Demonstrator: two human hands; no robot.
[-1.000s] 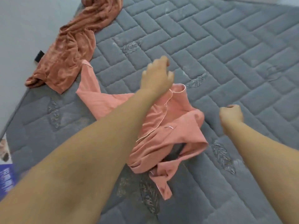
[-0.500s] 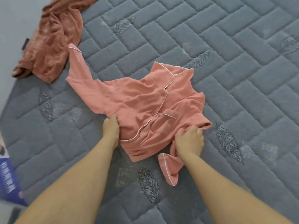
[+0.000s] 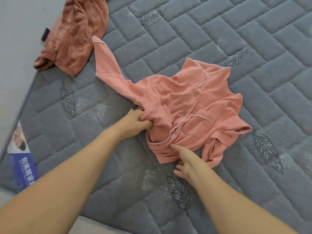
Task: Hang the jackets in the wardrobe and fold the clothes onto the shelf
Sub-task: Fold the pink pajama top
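From my remote seat I see two bare forearms reaching over a grey quilted mattress point(image 3: 219, 39). The right hand point(image 3: 187, 163) sits nearest, at the lower hem of a pink pyjama shirt point(image 3: 182, 105): its index finger lies straight with the tip on the bunched hem, the other fingers loosely spread and holding nothing. Just beyond, the left hand point(image 3: 133, 121) pinches a fold of the shirt's side between thumb and curled fingers. The shirt lies front up on the mattress, two buttons showing, white piping along its collar, placket and one chest pocket; one sleeve stretches away to the upper left, the other is crumpled under the right side. Farther off, at the mattress's far left edge, lies a second garment, a rust-brown fleece piece point(image 3: 76, 32), heaped and apart from the shirt. A blue printed label point(image 3: 23, 168) covers the mattress corner at left. I count two garments, two hands and no container.
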